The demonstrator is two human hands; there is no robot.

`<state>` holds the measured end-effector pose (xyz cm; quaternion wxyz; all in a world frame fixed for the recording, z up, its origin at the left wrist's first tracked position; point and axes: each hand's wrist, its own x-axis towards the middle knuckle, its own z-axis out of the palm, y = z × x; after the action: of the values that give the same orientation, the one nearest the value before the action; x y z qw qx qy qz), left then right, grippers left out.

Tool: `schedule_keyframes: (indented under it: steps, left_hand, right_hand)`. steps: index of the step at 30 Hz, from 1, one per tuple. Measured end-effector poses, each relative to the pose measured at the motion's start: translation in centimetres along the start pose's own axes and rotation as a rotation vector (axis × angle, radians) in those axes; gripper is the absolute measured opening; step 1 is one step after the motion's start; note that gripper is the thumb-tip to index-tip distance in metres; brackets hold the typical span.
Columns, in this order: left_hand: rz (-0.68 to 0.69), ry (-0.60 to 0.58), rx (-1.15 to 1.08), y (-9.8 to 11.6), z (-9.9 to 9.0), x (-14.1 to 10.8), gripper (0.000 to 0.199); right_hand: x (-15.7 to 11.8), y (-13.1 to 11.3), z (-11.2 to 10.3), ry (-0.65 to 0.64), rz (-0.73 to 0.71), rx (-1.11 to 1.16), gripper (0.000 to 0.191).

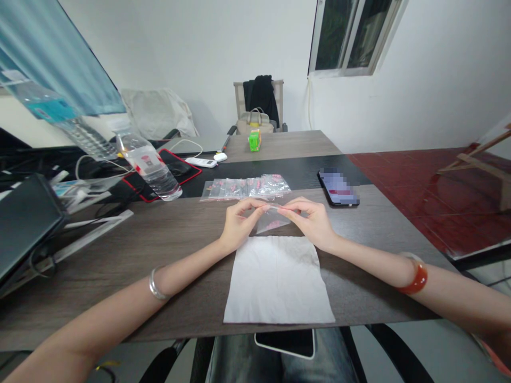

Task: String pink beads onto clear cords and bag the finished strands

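Both hands meet over the desk at a small clear plastic bag [272, 221] with reddish marks on it. My left hand [240, 222] pinches the bag's top edge from the left side. From the right, my right hand [311, 219] pinches the same edge between thumb and forefinger. Just below the hands, a white paper napkin [279, 282] lies flat. Beyond the fingers, several similar clear bags [247, 187] with pinkish bits lie in an overlapping row. Whether the held bag contains anything is hard to tell.
Two water bottles [147, 165] [59, 114] stand left, beside cables and a dark laptop [30, 223]. A phone [338, 188] lies right of the bags. A green box [254, 140] stands farther back. Another phone [287, 343] rests on my lap.
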<state>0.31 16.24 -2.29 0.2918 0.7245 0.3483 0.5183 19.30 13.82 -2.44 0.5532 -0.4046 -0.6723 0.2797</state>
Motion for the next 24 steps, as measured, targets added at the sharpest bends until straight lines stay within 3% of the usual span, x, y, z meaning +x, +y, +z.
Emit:
schedule_keyframes:
  steps: [8,14,18,22,24]
  left_hand:
    - [0.06,0.053,0.017,0.12,-0.02,-0.09,0.02]
    - [0.074,0.082,0.028,0.2,-0.1,-0.18,0.02]
    - [0.101,0.045,0.006,0.18,-0.07,-0.19,0.016]
    - [0.179,-0.005,0.028,0.3,0.04,-0.12,0.013]
    - [0.219,0.015,0.075,0.46,0.15,-0.14,0.036]
  right_hand:
    - [0.34,0.3,-0.31,-0.057,0.092,0.063,0.011]
    - [0.31,-0.01,-0.39,-0.08,0.014,0.076,0.014]
    - [0.18,-0.25,-0.42,-0.108,0.015,0.132,0.018]
    - [0.29,0.03,-0.4,-0.045,0.047,0.158,0.021]
    - [0.46,0.25,-0.38,0.014,0.076,0.159,0.022]
